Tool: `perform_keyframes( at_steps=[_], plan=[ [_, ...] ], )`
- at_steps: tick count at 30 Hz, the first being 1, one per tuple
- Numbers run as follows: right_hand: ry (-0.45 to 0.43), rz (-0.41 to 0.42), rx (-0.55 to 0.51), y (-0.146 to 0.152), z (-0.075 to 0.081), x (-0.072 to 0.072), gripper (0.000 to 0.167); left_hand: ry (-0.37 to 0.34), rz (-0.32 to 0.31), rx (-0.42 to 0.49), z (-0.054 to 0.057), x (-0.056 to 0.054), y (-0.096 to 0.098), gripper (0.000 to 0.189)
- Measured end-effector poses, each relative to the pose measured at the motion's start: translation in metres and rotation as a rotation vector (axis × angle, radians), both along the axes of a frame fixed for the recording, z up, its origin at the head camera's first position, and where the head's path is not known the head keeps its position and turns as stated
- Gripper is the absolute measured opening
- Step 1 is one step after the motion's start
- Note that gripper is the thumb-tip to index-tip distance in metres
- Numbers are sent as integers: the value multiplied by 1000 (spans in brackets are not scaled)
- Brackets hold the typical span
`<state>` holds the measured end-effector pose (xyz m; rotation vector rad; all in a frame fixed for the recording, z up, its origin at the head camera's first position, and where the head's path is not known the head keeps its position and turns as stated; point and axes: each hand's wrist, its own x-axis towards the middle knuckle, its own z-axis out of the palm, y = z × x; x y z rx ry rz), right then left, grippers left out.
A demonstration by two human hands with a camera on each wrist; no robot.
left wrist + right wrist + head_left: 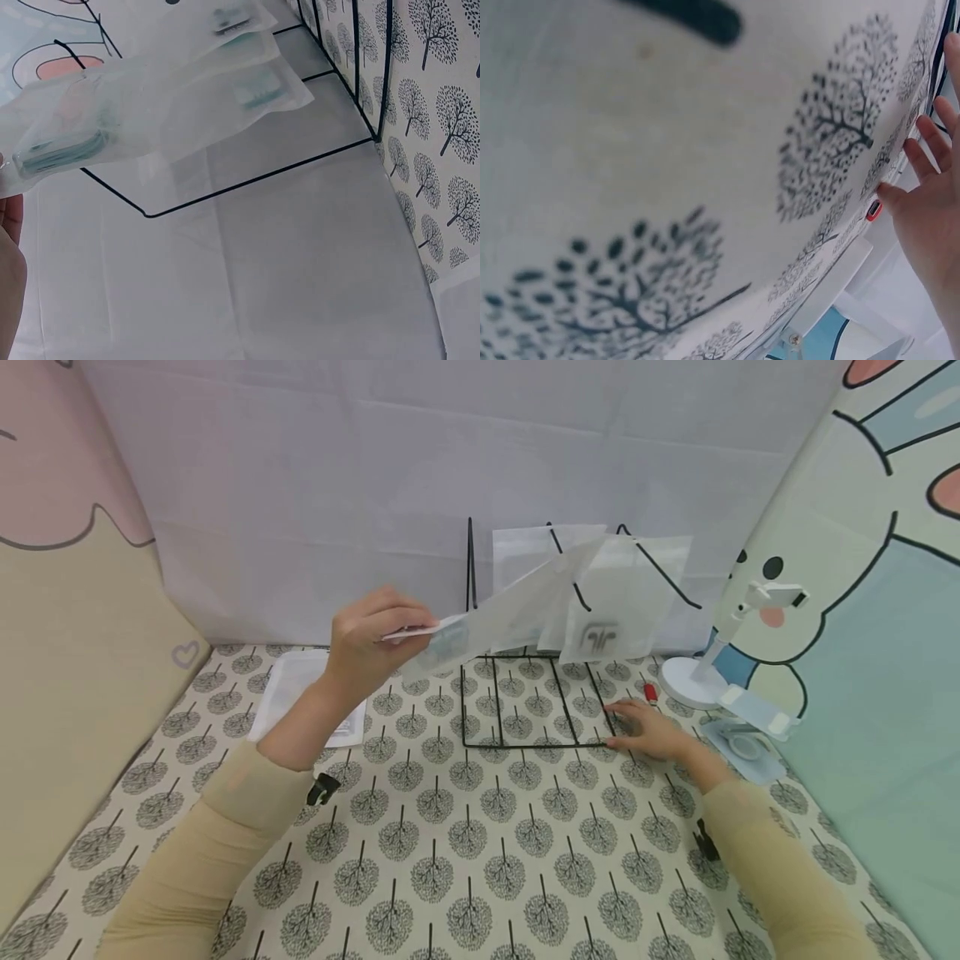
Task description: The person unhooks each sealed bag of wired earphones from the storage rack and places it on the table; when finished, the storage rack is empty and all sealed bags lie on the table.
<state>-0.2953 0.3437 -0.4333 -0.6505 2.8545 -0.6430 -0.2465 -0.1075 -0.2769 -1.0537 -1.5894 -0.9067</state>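
Observation:
My left hand [378, 631] pinches the near end of a translucent plastic bag [517, 602], raised well above the table. The bag stretches up and right toward a black wire rack [536, 746], overlapping its upper prongs. In the left wrist view, something greenish and folded shows inside the held bag [67, 142]. More translucent bags [637, 602] hang on the rack, one with a dark printed mark. Down at the right side of the rack's base, my right hand [648, 731] rests with its fingertips at the wire. The right wrist view shows those fingers [934, 142] spread and fairly straight.
A white packet [288, 681] lies on the tree-patterned cloth behind my left forearm. To the right stand a white phone stand [693, 681] and a pale device with a flat base [738, 752]. A small red object [650, 694] lies beyond my right hand. Fabric walls [315, 510] enclose the table.

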Motion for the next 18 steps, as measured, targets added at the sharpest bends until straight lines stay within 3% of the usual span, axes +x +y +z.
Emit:
perform_keyframes(
  at_steps=[18],
  plan=[
    [-17, 11, 19, 0, -1, -4, 77, -51, -54, 49, -6, 16, -4, 20]
  ],
)
